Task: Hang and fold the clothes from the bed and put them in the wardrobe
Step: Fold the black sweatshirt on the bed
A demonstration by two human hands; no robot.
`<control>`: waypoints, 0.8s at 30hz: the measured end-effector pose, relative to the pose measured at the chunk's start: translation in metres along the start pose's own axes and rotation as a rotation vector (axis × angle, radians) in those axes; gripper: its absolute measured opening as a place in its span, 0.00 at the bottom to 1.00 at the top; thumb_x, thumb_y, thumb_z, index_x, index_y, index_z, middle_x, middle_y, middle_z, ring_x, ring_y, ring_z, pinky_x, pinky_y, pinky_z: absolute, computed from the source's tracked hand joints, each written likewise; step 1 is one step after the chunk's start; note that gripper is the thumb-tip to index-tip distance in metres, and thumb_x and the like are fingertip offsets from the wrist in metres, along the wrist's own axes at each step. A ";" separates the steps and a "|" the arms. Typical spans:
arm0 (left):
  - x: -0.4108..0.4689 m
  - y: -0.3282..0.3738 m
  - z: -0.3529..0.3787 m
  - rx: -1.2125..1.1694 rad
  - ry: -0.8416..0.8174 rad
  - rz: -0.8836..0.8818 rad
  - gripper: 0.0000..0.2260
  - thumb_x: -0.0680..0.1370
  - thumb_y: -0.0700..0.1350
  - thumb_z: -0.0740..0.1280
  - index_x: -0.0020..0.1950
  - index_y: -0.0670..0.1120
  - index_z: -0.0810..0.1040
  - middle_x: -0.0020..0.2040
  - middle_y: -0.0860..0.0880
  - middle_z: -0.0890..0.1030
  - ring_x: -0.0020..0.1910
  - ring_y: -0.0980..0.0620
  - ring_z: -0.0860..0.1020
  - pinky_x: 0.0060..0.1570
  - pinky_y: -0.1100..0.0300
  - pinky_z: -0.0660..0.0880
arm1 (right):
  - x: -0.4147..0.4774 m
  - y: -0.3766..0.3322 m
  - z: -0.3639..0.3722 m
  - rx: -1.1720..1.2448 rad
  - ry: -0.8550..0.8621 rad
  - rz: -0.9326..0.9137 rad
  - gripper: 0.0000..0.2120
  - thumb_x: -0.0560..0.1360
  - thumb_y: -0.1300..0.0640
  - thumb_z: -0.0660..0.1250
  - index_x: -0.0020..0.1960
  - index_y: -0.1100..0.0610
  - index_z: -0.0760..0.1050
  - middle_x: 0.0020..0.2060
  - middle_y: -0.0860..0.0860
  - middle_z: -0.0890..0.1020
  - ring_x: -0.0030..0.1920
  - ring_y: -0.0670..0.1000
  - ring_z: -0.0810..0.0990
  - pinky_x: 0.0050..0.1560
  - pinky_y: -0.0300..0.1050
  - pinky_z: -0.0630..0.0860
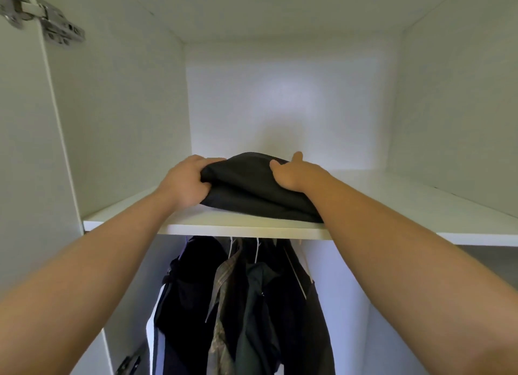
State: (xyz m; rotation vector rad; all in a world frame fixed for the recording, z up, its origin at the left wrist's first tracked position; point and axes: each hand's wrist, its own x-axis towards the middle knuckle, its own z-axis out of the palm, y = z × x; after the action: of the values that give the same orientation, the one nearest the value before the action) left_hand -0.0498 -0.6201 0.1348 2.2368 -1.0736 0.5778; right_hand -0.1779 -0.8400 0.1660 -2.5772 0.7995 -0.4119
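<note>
- Open white wardrobe (126, 108) filling the frame, upper compartment dead ahead.
- White shelf (406, 198) across the middle, bare board behind and to the right: push deeper, square to the front edge.
- Hanging clothes (241, 304) at lower centre, under the shelf.
- Folded black garment (246, 189) at centre, lying on the shelf near its front lip and bulging on top. Best flattened before letting go, so the fold holds.
- Left hand (185, 184) gripping the left edge, fingers curled round the cloth.
- Right hand (294, 172) holding the right side, thumb on top. Slide both out together, low and slow.
- Metal hinge (42, 18) upper left, well apart.
</note>
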 end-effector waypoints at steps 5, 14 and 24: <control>-0.018 0.007 -0.001 0.036 -0.052 -0.117 0.30 0.74 0.37 0.58 0.63 0.70 0.78 0.60 0.56 0.84 0.58 0.47 0.80 0.60 0.51 0.77 | 0.007 0.009 0.001 -0.025 -0.107 0.008 0.37 0.80 0.30 0.45 0.79 0.52 0.63 0.78 0.56 0.65 0.75 0.61 0.66 0.76 0.60 0.60; 0.061 0.062 -0.058 -0.071 -0.417 -0.314 0.19 0.81 0.49 0.63 0.72 0.49 0.76 0.75 0.50 0.72 0.74 0.48 0.68 0.74 0.49 0.62 | 0.004 -0.011 -0.020 -0.095 -0.307 -0.068 0.24 0.83 0.43 0.50 0.72 0.52 0.71 0.69 0.57 0.74 0.62 0.57 0.76 0.60 0.53 0.70; 0.071 0.047 0.024 0.060 -0.557 -0.342 0.22 0.87 0.55 0.49 0.72 0.46 0.74 0.74 0.43 0.72 0.66 0.45 0.74 0.66 0.49 0.64 | 0.032 -0.024 0.020 -0.087 -0.115 -0.129 0.27 0.84 0.42 0.46 0.73 0.52 0.71 0.73 0.56 0.72 0.67 0.57 0.73 0.69 0.56 0.67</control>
State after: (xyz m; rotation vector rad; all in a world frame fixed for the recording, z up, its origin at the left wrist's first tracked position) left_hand -0.0437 -0.6990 0.1741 2.6310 -0.8889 -0.1743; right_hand -0.1334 -0.8349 0.1651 -2.7148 0.6265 -0.2690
